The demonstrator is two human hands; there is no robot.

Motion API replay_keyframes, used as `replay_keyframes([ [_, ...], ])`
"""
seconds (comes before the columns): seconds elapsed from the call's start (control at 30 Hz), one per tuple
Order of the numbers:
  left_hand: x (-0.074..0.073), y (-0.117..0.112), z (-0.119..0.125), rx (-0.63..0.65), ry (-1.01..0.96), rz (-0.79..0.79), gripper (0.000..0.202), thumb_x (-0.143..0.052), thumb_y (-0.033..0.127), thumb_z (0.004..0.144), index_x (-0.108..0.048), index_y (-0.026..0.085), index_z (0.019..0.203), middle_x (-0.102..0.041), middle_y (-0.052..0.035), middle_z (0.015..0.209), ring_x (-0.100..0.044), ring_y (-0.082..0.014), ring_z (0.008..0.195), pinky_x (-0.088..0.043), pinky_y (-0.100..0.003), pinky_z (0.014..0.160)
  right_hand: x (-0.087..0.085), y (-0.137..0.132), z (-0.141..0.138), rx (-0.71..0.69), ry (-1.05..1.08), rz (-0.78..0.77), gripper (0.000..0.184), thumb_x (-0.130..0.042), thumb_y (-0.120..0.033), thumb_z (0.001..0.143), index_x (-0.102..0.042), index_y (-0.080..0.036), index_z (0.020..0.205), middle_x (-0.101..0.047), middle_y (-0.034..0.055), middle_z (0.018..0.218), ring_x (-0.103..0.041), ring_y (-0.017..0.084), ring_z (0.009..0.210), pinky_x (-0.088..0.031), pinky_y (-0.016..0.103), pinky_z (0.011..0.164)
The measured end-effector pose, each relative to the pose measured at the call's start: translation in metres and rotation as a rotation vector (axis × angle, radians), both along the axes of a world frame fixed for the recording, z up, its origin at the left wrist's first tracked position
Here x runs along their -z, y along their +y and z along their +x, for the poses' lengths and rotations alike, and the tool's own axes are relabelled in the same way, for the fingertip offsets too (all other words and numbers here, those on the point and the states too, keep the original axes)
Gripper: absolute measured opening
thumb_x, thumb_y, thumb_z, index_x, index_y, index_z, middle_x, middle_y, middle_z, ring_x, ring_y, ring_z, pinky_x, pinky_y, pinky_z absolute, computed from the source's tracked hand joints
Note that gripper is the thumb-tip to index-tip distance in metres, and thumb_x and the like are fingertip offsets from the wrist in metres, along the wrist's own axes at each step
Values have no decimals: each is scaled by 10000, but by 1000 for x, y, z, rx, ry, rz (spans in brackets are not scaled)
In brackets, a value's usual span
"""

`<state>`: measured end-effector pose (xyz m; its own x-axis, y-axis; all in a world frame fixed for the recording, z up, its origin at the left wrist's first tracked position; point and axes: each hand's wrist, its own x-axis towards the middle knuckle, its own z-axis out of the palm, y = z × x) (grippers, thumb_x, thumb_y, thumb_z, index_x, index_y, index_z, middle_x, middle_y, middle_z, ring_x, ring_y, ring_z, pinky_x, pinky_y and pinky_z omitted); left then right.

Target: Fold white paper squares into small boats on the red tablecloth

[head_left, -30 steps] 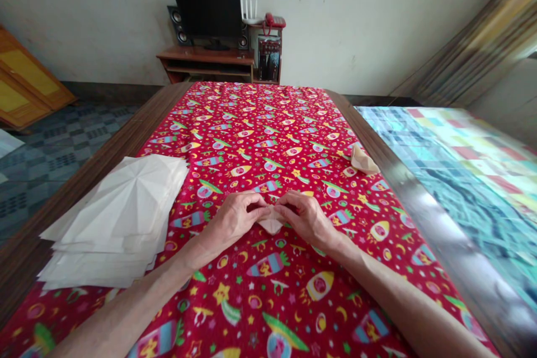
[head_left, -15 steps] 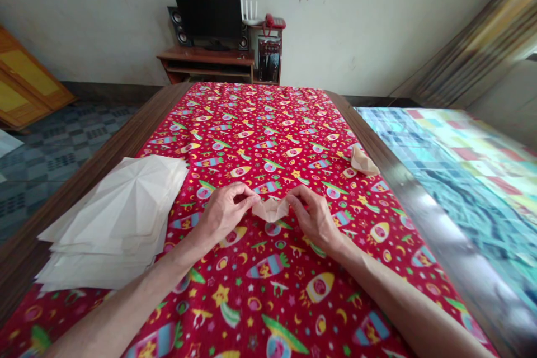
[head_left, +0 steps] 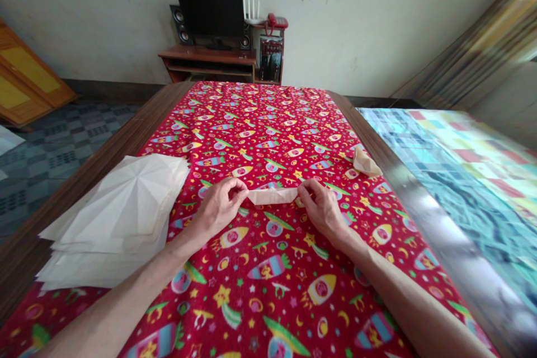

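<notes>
Between my hands a small folded piece of cream paper (head_left: 272,196) is stretched out into a long narrow shape just above the red patterned tablecloth (head_left: 268,268). My left hand (head_left: 220,206) pinches its left end with closed fingers. Its right end is pinched by my right hand (head_left: 321,208). A finished folded paper piece (head_left: 366,161) lies on the cloth near the table's right edge, beyond my right hand.
A stack of creased cream paper sheets (head_left: 119,215) lies on the left of the table. The wooden table edge (head_left: 104,151) shows on both sides. A patterned mat (head_left: 461,168) lies to the right. A desk with a monitor (head_left: 210,11) stands at the far wall.
My hands have moved apart and slightly away from me, pulling the folded paper from a compact wad into a long flat strip.
</notes>
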<state>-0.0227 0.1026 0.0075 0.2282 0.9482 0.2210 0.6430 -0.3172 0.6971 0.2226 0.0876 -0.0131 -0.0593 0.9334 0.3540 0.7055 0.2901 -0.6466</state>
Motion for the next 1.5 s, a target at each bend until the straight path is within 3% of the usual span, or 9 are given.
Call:
replay_keyframes([
  [0.27, 21, -1, 0, 61, 388, 197, 115, -478, 184, 840, -548, 177, 749, -582, -40, 791, -570, -176, 734, -464, -299, 698, 2, 0, 0, -90, -332, 43, 181, -445, -233, 901, -515, -193, 739, -589, 9, 667, -534, 128, 588, -322, 243, 565],
  [0.4, 16, -7, 5, 112, 462, 320, 364, -467, 111, 843, -543, 192, 1189, -554, -97, 1238, -509, -255, 1151, -436, -404, 949, 0, -1, -3, -89, -409, 103, 173, -449, -196, 883, -499, -195, 718, -570, 6, 649, -516, 124, 572, -308, 250, 567],
  [0.53, 12, -17, 11, 432, 526, 387, 689, -350, -25, 804, -304, 240, 1438, -344, -26, 1499, -235, -206, 1406, -265, -433, 1136, 3, -1, -4, -79, -460, 155, 154, -450, -193, 877, -503, -197, 733, -568, 13, 656, -518, 136, 594, -322, 251, 586],
  [0.73, 17, -29, 20, 463, 584, 352, 583, -338, 16, 838, -350, 109, 1413, -333, -85, 1500, -189, -191, 1423, -207, -398, 1163, 7, -1, -4, -79, -489, 156, 158, -446, -203, 886, -511, -193, 742, -568, 22, 674, -515, 140, 604, -337, 254, 599],
  [0.93, 21, -32, 22, 459, 550, 305, 472, -365, 249, 952, -354, 147, 1413, -354, -92, 1487, -266, -220, 1400, -212, -444, 1150, 3, -5, -4, -41, -495, 140, 175, -457, -214, 901, -556, -188, 758, -598, 44, 707, -535, 159, 635, -375, 272, 621],
  [1.07, 22, -34, 23, 440, 559, 291, 470, -344, 331, 977, -356, 154, 1413, -347, -97, 1489, -263, -221, 1401, -176, -461, 1157, -3, -20, -8, -155, -564, 232, 232, -402, -150, 922, -619, -153, 1005, -661, 131, 1047, -597, 232, 926, -435, 358, 803],
  [1.2, 21, -35, 25, 434, 592, 282, 470, -326, 324, 982, -351, 136, 1413, -309, -99, 1505, -234, -215, 1411, -165, -452, 1160, -1, -40, -15, -399, -615, 263, 404, -355, -197, 962, -447, -91, 1341, -460, 155, 1402, -402, 255, 1303, -336, 457, 1063],
  [1.33, 18, -36, 25, 436, 639, 299, 483, -339, 311, 974, -345, 115, 1416, -287, -103, 1512, -249, -218, 1406, -201, -442, 1151, 4, -47, -13, -435, -655, 142, 518, -376, -370, 974, -352, -112, 1423, -365, 125, 1470, -309, 245, 1370, -291, 483, 1114],
  [1.5, 18, -37, 17, 414, 660, 321, 450, -327, 293, 975, -393, 138, 1393, -321, -80, 1501, -278, -204, 1395, -233, -417, 1141, 3, -47, -4, -403, -664, 111, 484, -347, -347, 983, -404, -105, 1398, -414, 108, 1440, -330, 231, 1361, -264, 465, 1137],
])
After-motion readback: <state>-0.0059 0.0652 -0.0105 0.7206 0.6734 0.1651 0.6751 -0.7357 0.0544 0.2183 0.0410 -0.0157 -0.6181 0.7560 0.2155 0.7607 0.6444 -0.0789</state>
